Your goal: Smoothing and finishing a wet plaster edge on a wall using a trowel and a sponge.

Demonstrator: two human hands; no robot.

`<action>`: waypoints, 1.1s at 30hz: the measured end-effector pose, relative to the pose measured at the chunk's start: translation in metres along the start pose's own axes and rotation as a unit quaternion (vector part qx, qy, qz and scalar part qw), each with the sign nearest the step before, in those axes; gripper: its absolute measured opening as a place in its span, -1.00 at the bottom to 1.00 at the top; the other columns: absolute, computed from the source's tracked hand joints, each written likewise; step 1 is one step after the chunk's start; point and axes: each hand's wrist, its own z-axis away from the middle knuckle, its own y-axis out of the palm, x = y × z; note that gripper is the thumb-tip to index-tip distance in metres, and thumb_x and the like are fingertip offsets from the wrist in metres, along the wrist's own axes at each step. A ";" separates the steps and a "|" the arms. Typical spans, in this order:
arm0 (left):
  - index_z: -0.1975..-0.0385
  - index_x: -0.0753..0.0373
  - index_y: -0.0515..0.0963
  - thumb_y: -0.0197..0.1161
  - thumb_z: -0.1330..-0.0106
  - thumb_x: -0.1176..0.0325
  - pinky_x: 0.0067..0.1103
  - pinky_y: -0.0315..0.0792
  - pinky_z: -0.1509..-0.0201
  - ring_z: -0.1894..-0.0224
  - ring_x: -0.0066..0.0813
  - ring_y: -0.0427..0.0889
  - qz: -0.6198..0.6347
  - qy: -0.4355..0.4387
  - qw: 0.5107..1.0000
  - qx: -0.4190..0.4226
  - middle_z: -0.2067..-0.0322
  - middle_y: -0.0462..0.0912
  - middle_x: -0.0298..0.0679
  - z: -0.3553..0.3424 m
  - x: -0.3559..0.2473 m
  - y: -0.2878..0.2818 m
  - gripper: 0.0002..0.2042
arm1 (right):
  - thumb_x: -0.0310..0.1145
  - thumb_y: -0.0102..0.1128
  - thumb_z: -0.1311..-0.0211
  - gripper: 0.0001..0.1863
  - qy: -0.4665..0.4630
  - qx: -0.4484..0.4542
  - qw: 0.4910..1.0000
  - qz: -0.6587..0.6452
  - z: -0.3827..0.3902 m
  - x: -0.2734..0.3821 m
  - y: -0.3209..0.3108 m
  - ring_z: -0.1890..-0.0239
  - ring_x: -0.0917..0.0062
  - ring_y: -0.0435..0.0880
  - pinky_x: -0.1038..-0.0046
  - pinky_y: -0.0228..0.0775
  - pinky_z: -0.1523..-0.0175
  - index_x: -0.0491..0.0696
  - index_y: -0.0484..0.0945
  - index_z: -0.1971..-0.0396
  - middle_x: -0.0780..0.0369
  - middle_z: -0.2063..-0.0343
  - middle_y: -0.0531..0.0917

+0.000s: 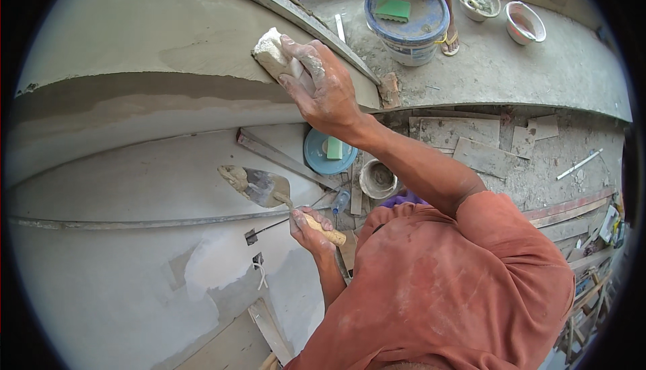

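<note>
My right hand [319,84], dusted white, is closed around a whitish, rough-topped block [270,52], whose kind I cannot tell. It is held at the lower edge of a curved plastered surface [202,40]. Lower down, my left hand [311,227] grips the wooden handle of a trowel [266,187]. Grey mortar [233,177] sits on the tip of its blade. Beneath the trowel lies a smooth plastered wall [121,175] with a paler patch, and two small dark boxes with wires are set into it near my left hand.
A blue-lidded bucket [408,13] carrying a green sponge [392,10] stands on the upper ledge, beside another person's sandalled foot [451,45]. Two small pails are right of it. Below are a blue lid [316,149] with another green sponge, a mortar bucket [378,178], boards and scrap wood.
</note>
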 end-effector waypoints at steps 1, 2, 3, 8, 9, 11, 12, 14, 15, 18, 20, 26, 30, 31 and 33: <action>0.33 0.20 0.35 -0.08 -0.54 0.05 -0.68 0.26 0.72 0.74 -0.63 0.26 0.008 0.004 1.000 0.000 0.65 0.32 -0.35 0.001 0.001 0.001 -0.67 | -0.52 0.33 -0.08 -0.52 0.001 0.004 1.000 -0.001 0.005 -0.005 0.000 0.25 0.19 0.58 0.34 0.43 0.09 -0.18 0.49 -0.07 0.06 0.22 0.57; 0.33 0.20 0.35 -0.08 -0.54 0.05 -0.68 0.26 0.72 0.74 -0.63 0.26 0.009 0.002 1.000 -0.003 0.65 0.32 -0.35 0.000 0.001 0.002 -0.67 | -0.51 0.34 -0.09 -0.53 0.032 0.004 0.999 0.030 0.010 -0.012 -0.002 0.23 0.20 0.59 0.34 0.43 0.07 -0.18 0.50 -0.05 0.06 0.21 0.58; 0.34 0.20 0.35 -0.08 -0.54 0.05 -0.68 0.25 0.72 0.74 -0.63 0.26 0.012 -0.002 1.000 -0.010 0.65 0.32 -0.34 0.000 0.000 0.003 -0.67 | -0.51 0.34 -0.09 -0.54 0.063 0.004 0.996 0.062 0.015 -0.019 -0.004 0.21 0.21 0.60 0.35 0.43 0.06 -0.18 0.50 -0.03 0.07 0.21 0.58; 0.34 0.19 0.35 -0.07 -0.54 0.06 -0.67 0.24 0.73 0.75 -0.62 0.26 0.017 -0.023 0.999 -0.019 0.66 0.33 -0.35 -0.002 0.003 -0.004 -0.68 | -0.51 0.33 -0.08 -0.53 0.087 -0.004 0.996 0.008 0.034 -0.025 -0.005 0.24 0.22 0.58 0.33 0.42 0.11 -0.17 0.50 -0.05 0.09 0.26 0.56; 0.34 0.19 0.36 -0.07 -0.54 0.07 -0.67 0.25 0.73 0.75 -0.62 0.26 0.018 -0.022 0.999 -0.016 0.66 0.33 -0.35 -0.002 0.003 -0.006 -0.68 | -0.50 0.31 -0.07 -0.54 0.098 0.006 0.994 -0.052 0.033 -0.010 -0.005 0.22 0.16 0.56 0.27 0.41 0.10 -0.17 0.51 -0.04 0.08 0.28 0.54; 0.33 0.19 0.36 -0.07 -0.54 0.07 -0.67 0.25 0.73 0.75 -0.62 0.26 0.019 -0.022 1.000 -0.010 0.66 0.33 -0.35 -0.001 0.003 -0.004 -0.68 | -0.49 0.32 -0.07 -0.54 0.077 0.011 0.995 -0.060 0.025 0.005 -0.006 0.22 0.16 0.57 0.28 0.41 0.09 -0.17 0.51 -0.03 0.07 0.28 0.55; 0.33 0.19 0.36 -0.07 -0.54 0.07 -0.67 0.25 0.73 0.75 -0.62 0.26 0.010 -0.023 1.000 -0.011 0.66 0.33 -0.35 0.001 0.002 -0.003 -0.68 | -0.49 0.33 -0.07 -0.54 0.076 0.015 0.995 -0.062 0.025 0.007 -0.005 0.23 0.16 0.57 0.28 0.42 0.09 -0.17 0.51 -0.03 0.07 0.27 0.55; 0.33 0.19 0.36 -0.07 -0.54 0.08 -0.67 0.25 0.73 0.76 -0.61 0.26 -0.002 -0.022 1.000 -0.005 0.67 0.33 -0.35 -0.004 -0.001 -0.005 -0.68 | -0.49 0.33 -0.07 -0.54 0.072 0.010 0.995 -0.062 0.026 -0.005 -0.001 0.23 0.15 0.57 0.28 0.42 0.09 -0.17 0.51 -0.03 0.07 0.27 0.56; 0.33 0.20 0.36 -0.08 -0.54 0.08 -0.67 0.25 0.73 0.76 -0.61 0.26 -0.004 -0.019 1.000 -0.008 0.67 0.32 -0.35 -0.003 0.001 -0.005 -0.68 | -0.50 0.34 -0.10 -0.53 0.057 0.001 0.998 -0.006 0.029 -0.020 -0.002 0.29 0.31 0.57 0.37 0.43 0.15 -0.18 0.50 -0.06 0.10 0.28 0.57; 0.33 0.20 0.36 -0.08 -0.55 0.08 -0.67 0.24 0.73 0.76 -0.61 0.26 -0.007 -0.018 1.000 -0.013 0.67 0.32 -0.35 -0.001 0.002 -0.005 -0.68 | -0.52 0.34 -0.12 -0.52 0.075 -0.011 0.996 0.035 0.041 -0.040 -0.008 0.34 0.42 0.58 0.44 0.43 0.21 -0.18 0.49 -0.08 0.12 0.29 0.58; 0.33 0.20 0.35 -0.09 -0.55 0.07 -0.67 0.24 0.73 0.76 -0.61 0.26 -0.008 -0.020 1.000 -0.017 0.67 0.32 -0.35 -0.003 0.001 -0.006 -0.68 | -0.52 0.34 -0.11 -0.53 0.110 -0.015 0.994 0.021 0.036 -0.028 -0.008 0.34 0.38 0.58 0.42 0.43 0.20 -0.17 0.49 -0.07 0.11 0.29 0.57; 0.33 0.20 0.35 -0.09 -0.55 0.07 -0.67 0.25 0.73 0.76 -0.62 0.26 -0.003 -0.019 1.000 -0.003 0.67 0.32 -0.34 -0.007 0.000 -0.007 -0.67 | -0.55 0.34 -0.04 -0.51 0.012 -0.019 1.000 0.001 0.019 0.012 -0.002 0.31 0.25 0.57 0.37 0.43 0.14 -0.23 0.50 -0.04 0.07 0.28 0.56; 0.34 0.20 0.34 -0.10 -0.55 0.07 -0.67 0.25 0.73 0.76 -0.61 0.27 -0.016 0.004 1.000 -0.002 0.67 0.32 -0.34 -0.004 0.000 -0.008 -0.67 | -0.55 0.34 -0.05 -0.52 0.074 -0.012 0.995 0.071 0.036 -0.025 -0.003 0.31 0.30 0.59 0.38 0.44 0.14 -0.23 0.50 -0.04 0.09 0.29 0.56; 0.34 0.21 0.34 -0.10 -0.55 0.07 -0.67 0.25 0.73 0.76 -0.61 0.27 -0.017 0.000 1.000 -0.011 0.67 0.31 -0.34 -0.005 0.000 -0.008 -0.67 | -0.55 0.34 -0.06 -0.52 0.098 -0.015 0.993 0.070 0.039 -0.030 -0.006 0.32 0.33 0.58 0.40 0.44 0.15 -0.24 0.50 -0.04 0.11 0.29 0.56; 0.34 0.21 0.34 -0.10 -0.55 0.08 -0.67 0.25 0.74 0.76 -0.62 0.26 -0.012 -0.002 1.000 -0.009 0.67 0.31 -0.34 -0.009 0.003 -0.009 -0.67 | -0.55 0.34 -0.07 -0.53 0.119 -0.019 0.990 0.068 0.034 -0.029 -0.005 0.33 0.37 0.58 0.42 0.44 0.16 -0.24 0.49 -0.03 0.12 0.29 0.56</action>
